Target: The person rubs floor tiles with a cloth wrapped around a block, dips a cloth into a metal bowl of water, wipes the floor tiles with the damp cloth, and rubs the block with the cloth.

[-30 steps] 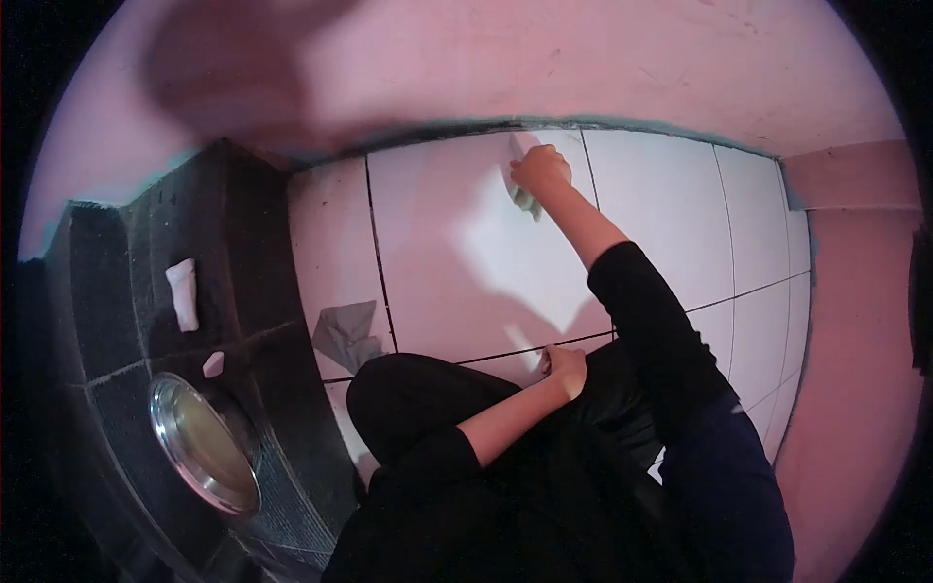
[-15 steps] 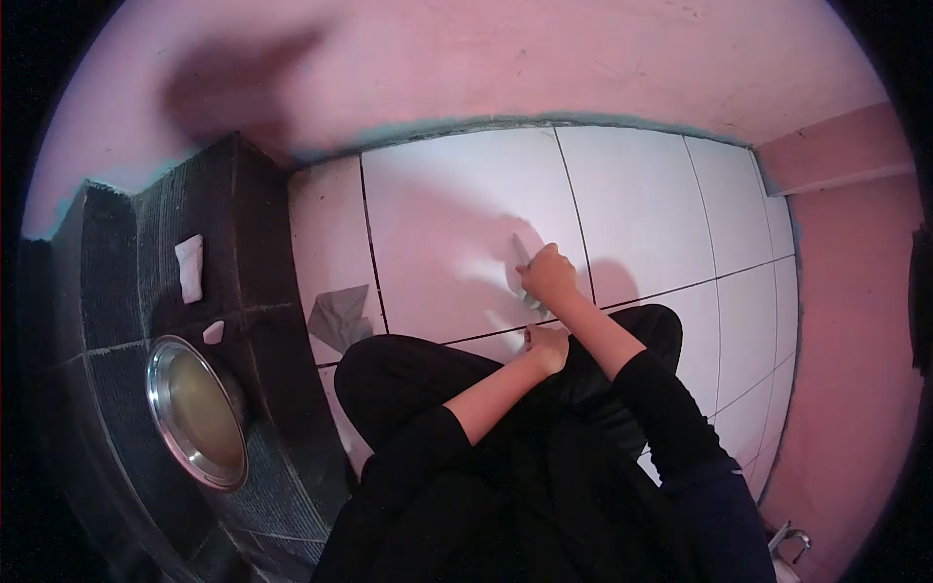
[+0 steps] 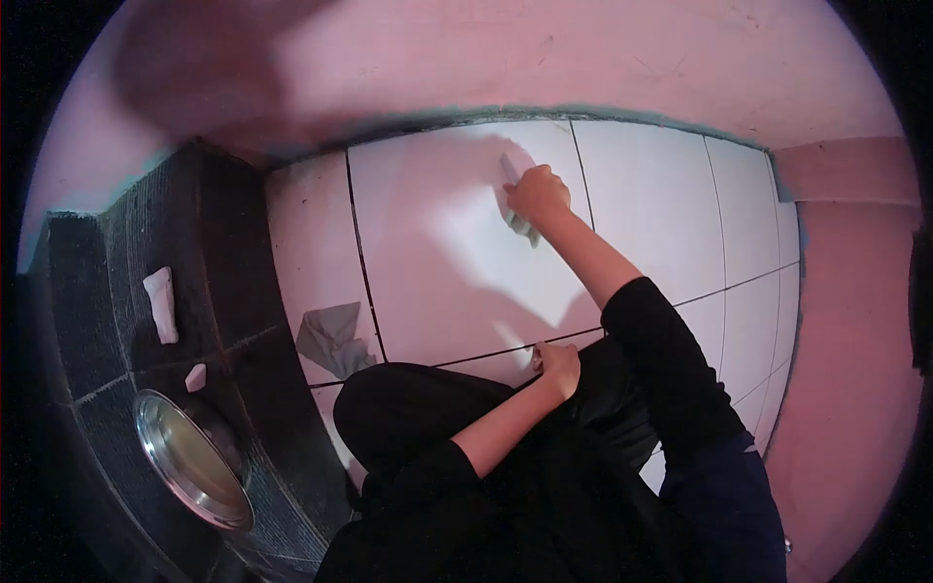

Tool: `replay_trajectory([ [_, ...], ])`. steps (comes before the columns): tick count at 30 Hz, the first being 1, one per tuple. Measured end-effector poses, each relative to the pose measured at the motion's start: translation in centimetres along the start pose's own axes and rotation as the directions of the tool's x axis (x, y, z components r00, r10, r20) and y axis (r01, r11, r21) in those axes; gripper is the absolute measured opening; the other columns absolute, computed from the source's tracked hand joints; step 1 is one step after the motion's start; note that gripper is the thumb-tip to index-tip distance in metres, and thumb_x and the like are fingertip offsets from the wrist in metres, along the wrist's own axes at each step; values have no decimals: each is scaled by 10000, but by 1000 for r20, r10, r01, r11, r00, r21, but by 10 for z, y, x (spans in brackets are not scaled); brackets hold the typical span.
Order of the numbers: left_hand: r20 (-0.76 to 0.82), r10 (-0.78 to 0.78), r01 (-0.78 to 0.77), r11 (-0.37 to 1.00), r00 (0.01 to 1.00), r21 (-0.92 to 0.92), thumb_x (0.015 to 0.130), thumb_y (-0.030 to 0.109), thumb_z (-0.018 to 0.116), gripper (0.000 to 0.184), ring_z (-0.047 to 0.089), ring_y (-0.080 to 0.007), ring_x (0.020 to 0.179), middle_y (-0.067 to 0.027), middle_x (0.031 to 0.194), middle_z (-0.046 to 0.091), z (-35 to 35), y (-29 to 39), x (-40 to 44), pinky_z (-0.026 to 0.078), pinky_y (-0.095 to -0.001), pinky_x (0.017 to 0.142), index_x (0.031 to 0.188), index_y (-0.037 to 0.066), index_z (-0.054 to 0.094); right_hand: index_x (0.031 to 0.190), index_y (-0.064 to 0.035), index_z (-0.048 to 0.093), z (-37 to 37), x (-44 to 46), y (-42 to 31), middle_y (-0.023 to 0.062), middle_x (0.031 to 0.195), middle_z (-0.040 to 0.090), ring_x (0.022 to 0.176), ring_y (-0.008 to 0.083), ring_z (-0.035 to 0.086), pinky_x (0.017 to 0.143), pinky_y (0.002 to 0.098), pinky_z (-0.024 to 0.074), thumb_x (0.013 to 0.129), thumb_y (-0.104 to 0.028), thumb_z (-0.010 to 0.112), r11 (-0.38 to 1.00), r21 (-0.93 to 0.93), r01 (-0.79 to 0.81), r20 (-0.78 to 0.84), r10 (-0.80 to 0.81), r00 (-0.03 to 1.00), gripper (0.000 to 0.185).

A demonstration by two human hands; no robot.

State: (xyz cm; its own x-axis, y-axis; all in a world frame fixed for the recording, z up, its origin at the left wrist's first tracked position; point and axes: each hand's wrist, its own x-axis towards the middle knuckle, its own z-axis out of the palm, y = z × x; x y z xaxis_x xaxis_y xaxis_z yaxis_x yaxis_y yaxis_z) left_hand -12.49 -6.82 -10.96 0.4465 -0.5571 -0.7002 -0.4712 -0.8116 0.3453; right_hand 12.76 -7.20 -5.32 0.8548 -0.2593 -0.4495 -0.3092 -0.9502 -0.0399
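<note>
My right hand [image 3: 541,194] is closed round a pale grey, elongated thing. Its narrow end [image 3: 508,167] pokes out past my fingers, and a whitish-green part [image 3: 523,229] shows beneath the hand at the floor; its exact kind is unclear. That hand is low over the white floor tiles [image 3: 428,253], toward the pink wall. Beside my bent knee, my left hand [image 3: 559,369] rests with curled fingers, and nothing shows in it. A crumpled grey cloth [image 3: 330,335] lies on the tiles left of my legs.
On the dark tiled step [image 3: 233,262] at left stands a metal bowl [image 3: 151,418] holding cloudy liquid. A white elongated piece [image 3: 161,305] and a small pale piece [image 3: 196,377] lie near it. A pink wall [image 3: 466,58] borders the far side, another [image 3: 850,321] the right.
My right hand has moved forward toward the far wall with the pale thing still in its grip. The left hand stays by my knee. The whole view has shifted slightly.
</note>
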Motion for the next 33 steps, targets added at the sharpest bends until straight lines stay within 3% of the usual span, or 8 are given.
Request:
replay_trajectory([
  [4, 38, -41, 36, 993, 998, 112, 765, 162, 522, 246, 631, -302, 724, -112, 813, 653, 0, 1, 3, 382, -480, 620, 989, 60, 526, 1068, 28, 553, -18, 38, -15, 166, 1077, 545, 1025, 282, 562, 810, 357, 486, 794, -449, 571, 1000, 5, -15, 3, 15, 1000, 551],
  [6, -59, 87, -86, 996, 994, 18, 776, 100, 505, 219, 596, -297, 573, -115, 684, 627, 3, -4, 1, 369, -467, 600, 989, 58, 538, 1087, 24, 548, -19, 44, -19, 163, 1096, 540, 1038, 279, 556, 817, 355, 483, 792, -457, 571, 1000, 18, -24, -2, 24, 1000, 565],
  [9, -102, 125, -122, 992, 987, 36, 775, 106, 508, 227, 606, -300, 595, -110, 707, 637, 8, -10, 1, 372, -465, 627, 995, 61, 539, 1093, 17, 549, -19, 34, -16, 158, 1130, 523, 1061, 277, 540, 837, 346, 473, 792, -470, 565, 1000, 20, -8, -36, 9, 999, 572],
  [15, -179, 151, -150, 989, 972, 21, 787, 112, 499, 219, 604, -292, 602, -107, 718, 638, 7, -13, -6, 379, -450, 638, 998, 70, 542, 1056, 3, 573, 11, -50, 28, 163, 1108, 517, 1023, 259, 556, 821, 335, 482, 803, -426, 560, 994, -103, 41, 61, -35, 998, 499],
  [19, -161, 131, -119, 989, 978, 82, 809, 117, 478, 199, 579, -282, 561, -105, 680, 622, 9, -11, -5, 371, -447, 580, 985, 71, 558, 997, 44, 574, 22, -130, 67, 175, 1041, 523, 986, 291, 569, 801, 355, 489, 799, -407, 574, 999, -29, 17, 114, -14, 993, 492],
  [23, -212, 86, -72, 995, 973, 73, 822, 98, 437, 183, 581, -267, 568, -107, 671, 616, 11, -11, -6, 362, -441, 564, 945, 76, 570, 969, 80, 555, 38, -145, 75, 181, 994, 521, 945, 313, 585, 781, 386, 493, 802, -402, 577, 999, 20, -43, 122, 40, 992, 510],
  [30, -172, 64, -59, 998, 983, 34, 806, 84, 459, 169, 585, -264, 586, -116, 681, 615, 9, -4, -1, 362, -432, 569, 944, 78, 556, 965, 77, 548, 31, -101, 62, 182, 1004, 521, 948, 312, 588, 763, 377, 504, 820, -392, 560, 997, 3, -82, 124, 81, 989, 492],
  [33, 9, 6, -7, 997, 1000, 75, 811, 116, 442, 225, 623, -282, 730, -101, 819, 645, -1, 1, -3, 382, -452, 584, 1004, 61, 544, 978, 74, 549, 16, -76, 50, 179, 1015, 522, 955, 309, 587, 777, 373, 500, 823, -386, 555, 999, -9, -47, 116, 47, 992, 486],
])
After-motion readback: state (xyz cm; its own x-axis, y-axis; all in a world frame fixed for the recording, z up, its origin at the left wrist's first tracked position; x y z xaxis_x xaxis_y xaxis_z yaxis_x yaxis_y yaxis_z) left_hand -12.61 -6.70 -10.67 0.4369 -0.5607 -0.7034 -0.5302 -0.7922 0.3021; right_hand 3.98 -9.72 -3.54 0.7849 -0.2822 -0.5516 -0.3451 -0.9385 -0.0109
